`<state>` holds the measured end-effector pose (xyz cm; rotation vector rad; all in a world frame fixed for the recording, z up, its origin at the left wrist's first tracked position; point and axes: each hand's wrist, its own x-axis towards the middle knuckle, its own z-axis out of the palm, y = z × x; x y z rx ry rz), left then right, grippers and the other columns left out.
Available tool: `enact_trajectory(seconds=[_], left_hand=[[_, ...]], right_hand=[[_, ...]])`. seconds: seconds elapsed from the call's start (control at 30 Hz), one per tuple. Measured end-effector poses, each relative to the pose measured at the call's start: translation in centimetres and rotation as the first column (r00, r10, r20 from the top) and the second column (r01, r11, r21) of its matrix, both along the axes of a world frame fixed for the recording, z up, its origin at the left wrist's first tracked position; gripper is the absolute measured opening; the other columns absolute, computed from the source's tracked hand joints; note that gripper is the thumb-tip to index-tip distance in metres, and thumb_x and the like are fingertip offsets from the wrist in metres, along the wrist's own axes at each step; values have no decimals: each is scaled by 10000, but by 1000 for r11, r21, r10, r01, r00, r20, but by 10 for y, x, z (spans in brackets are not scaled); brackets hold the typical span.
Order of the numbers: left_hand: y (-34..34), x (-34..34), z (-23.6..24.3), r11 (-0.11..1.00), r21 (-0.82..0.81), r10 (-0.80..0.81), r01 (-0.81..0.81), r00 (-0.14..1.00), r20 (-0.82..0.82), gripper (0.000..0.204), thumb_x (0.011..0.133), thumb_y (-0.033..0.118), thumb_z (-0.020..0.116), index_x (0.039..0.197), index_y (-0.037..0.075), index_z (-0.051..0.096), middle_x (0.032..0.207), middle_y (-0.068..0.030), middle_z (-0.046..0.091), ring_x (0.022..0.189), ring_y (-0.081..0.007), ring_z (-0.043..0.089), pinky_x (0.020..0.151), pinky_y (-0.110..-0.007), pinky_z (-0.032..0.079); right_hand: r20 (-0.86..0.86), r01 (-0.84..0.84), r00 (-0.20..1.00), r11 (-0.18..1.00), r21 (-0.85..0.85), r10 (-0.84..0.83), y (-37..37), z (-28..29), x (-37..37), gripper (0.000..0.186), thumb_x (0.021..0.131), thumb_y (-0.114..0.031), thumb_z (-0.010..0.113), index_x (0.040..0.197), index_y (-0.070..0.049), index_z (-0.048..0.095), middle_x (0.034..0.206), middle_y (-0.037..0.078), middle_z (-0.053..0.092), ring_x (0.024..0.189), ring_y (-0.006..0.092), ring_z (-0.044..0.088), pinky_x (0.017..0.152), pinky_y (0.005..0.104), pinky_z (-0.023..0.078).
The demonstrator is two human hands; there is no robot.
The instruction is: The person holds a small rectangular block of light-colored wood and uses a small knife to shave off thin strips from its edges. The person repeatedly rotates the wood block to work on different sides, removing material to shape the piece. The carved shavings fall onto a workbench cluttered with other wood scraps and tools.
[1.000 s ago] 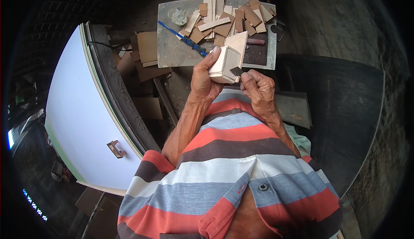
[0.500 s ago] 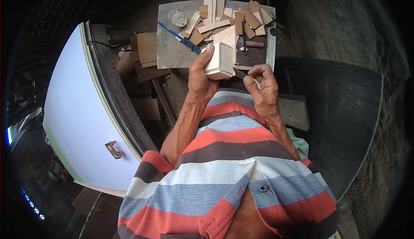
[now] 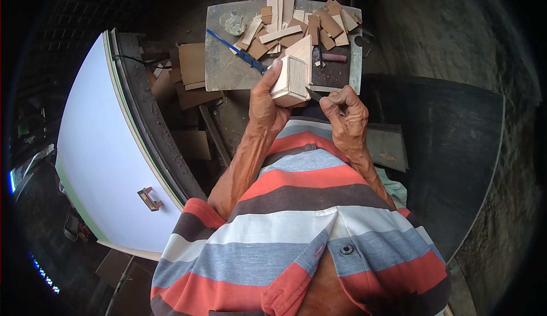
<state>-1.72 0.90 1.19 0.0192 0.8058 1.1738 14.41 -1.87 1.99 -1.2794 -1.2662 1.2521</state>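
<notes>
My left hand [image 3: 265, 106] is closed on a small pale wooden box [image 3: 290, 78], thumb along its left side. A flat pale piece [image 3: 299, 50] extends above the box; whether it is attached I cannot tell. My right hand [image 3: 346, 116] is closed on a dark flat blade [image 3: 314, 94], whose tip meets or nearly meets the box's lower right edge. Just beyond, a blue tool [image 3: 245, 55], a pink cylindrical piece [image 3: 334, 58] and a pile of cut wood strips [image 3: 330, 25] lie on a worn board [image 3: 228, 76].
A large white panel [image 3: 108, 145] with a small brown fitting [image 3: 150, 198] stands at my left, beside brown offcuts [image 3: 192, 65]. A dark sheet [image 3: 456, 151] is at my right by a rough wall [image 3: 433, 25]. A pale round lump [image 3: 235, 25] sits on the board.
The box in my left hand has moved slightly left and turned more upright. My right hand shifted a little right, and its fingers have changed position around the blade.
</notes>
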Motion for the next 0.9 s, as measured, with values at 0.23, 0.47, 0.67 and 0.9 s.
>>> enact_trajectory(seconds=[0.23,0.47,0.67,0.9], left_hand=[[0,1,-3,999,-10,-31,31,999,-27,421,960,378,476,1195,33,529,1019,-114,651,845,-219,675,591,-367,571],[-3,10,4,999,-47,6,-6,1000,20,444,950,386,500,1189,12,510,943,-97,644,753,-176,673,509,-302,571],[7,-3,-4,999,15,43,-43,999,2,432,957,381,480,1188,18,512,933,-99,650,753,-186,676,515,-305,566],[9,-6,-3,1000,18,17,-17,1000,-8,432,962,376,469,1194,13,506,948,-109,650,748,-191,677,505,-304,556]], right_hand=[[-10,19,1000,1000,12,-19,3,2,-6,190,894,-96,652,774,-34,518,697,-7,544,675,37,480,618,211,423],[-98,11,995,1000,-18,-13,7,-3,-4,159,908,-110,640,827,-28,530,717,-6,543,672,42,482,621,205,422],[-246,-8,968,978,-210,-45,8,2,16,150,938,-156,604,934,-21,539,746,-5,546,678,42,479,622,190,408],[-67,-85,995,993,-82,80,11,-1,11,146,898,-141,661,855,-30,576,803,4,610,766,65,566,690,218,468]])
